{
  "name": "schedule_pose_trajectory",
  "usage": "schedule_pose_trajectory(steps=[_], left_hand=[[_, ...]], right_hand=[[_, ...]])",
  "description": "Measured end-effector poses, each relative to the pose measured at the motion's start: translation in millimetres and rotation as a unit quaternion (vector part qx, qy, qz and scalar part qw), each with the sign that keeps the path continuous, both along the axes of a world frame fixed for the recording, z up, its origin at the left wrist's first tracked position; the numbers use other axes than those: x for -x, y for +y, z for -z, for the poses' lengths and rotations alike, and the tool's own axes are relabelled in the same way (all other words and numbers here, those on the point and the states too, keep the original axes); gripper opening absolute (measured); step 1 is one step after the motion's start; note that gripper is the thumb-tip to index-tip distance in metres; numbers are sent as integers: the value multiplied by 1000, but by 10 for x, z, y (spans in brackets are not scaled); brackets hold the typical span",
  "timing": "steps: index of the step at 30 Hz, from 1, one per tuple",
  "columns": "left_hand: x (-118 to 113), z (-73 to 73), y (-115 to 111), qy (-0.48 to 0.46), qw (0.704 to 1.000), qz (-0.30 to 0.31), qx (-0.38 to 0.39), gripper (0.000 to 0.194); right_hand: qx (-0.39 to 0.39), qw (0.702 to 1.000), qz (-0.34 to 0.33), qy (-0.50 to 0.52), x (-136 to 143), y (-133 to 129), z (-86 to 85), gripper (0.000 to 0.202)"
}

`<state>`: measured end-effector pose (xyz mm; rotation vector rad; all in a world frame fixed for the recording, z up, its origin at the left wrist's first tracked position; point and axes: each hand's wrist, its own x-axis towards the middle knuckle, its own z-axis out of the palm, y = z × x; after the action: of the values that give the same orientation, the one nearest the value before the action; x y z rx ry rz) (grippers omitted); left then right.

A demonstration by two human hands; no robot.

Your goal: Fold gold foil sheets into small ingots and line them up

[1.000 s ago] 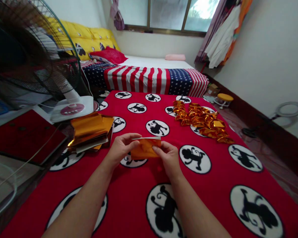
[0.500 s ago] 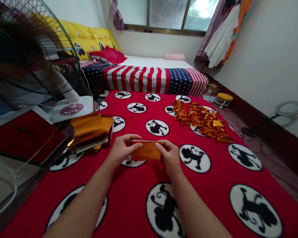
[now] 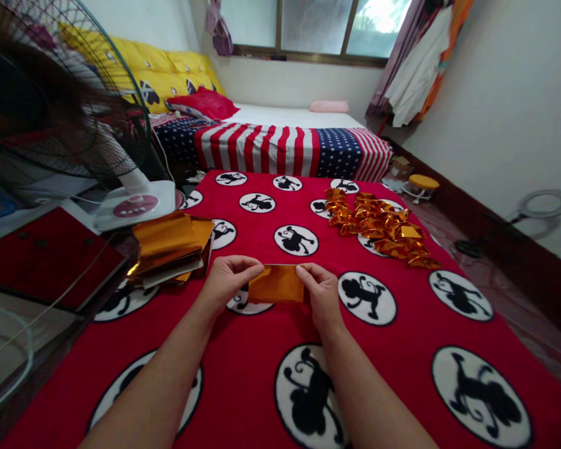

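Note:
A sheet of gold foil paper (image 3: 277, 285) is held by its upper corners over the red monkey-print cloth (image 3: 243, 386). My left hand (image 3: 231, 280) pinches the top left corner between thumb and fingers. At the top right corner, my right hand (image 3: 318, 287) grips the sheet the same way. To the left lies a stack of gold foil paper (image 3: 168, 246), its sheets loosely piled. Folded gold foil pieces (image 3: 378, 227) sit in rows at the far right of the cloth.
An electric fan (image 3: 135, 202) stands at the left, its blades blurred, beside a dark red panel (image 3: 47, 255). Beyond the cloth is a bed with a flag-patterned cover (image 3: 280, 149). A yellow stool (image 3: 423, 183) and a ring light (image 3: 545, 204) are on the right.
The pale strip along the sheet's top edge has narrowed to a thin line. My left thumb has shifted slightly up towards that edge. The stack and folded pieces stay put.

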<state>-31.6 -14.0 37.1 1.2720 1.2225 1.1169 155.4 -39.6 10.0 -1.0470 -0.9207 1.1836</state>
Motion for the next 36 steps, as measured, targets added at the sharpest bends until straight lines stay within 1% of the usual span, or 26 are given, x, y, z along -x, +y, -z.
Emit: schedule_pose_trajectory(steps=[6,14,17,19,22,25,27,29,32,36], left_hand=[[-2,16,0,-10,1000,-7,3,36],[3,23,0,-19,1000,-5,11,37],[6,33,3,-20,1000,-4,5,36],[8,45,8,-22,1000,-7,-6,34],[8,63,23,-16,999,-11,-41,27],[7,70,42,9,993,-12,-119,19],[6,70,51,24,984,-19,-175,13],[7,72,55,34,976,-28,-211,9],[11,82,53,41,969,-37,-240,7],[26,108,54,36,964,-39,-261,5]], right_hand=[[-4,1000,6,2,5,-6,-4,23],[-9,1000,8,-8,-8,2,47,22],[-20,1000,12,-17,-10,5,58,20],[-39,998,21,-40,-17,12,51,18],[-90,988,53,-110,-32,23,21,15],[-139,973,81,-165,-38,28,-5,12],[-155,969,85,-173,-36,27,-8,12],[-165,969,78,-168,-30,24,-5,13],[-189,966,62,-163,-24,21,-11,14],[-213,961,59,-166,-30,24,-31,15]])
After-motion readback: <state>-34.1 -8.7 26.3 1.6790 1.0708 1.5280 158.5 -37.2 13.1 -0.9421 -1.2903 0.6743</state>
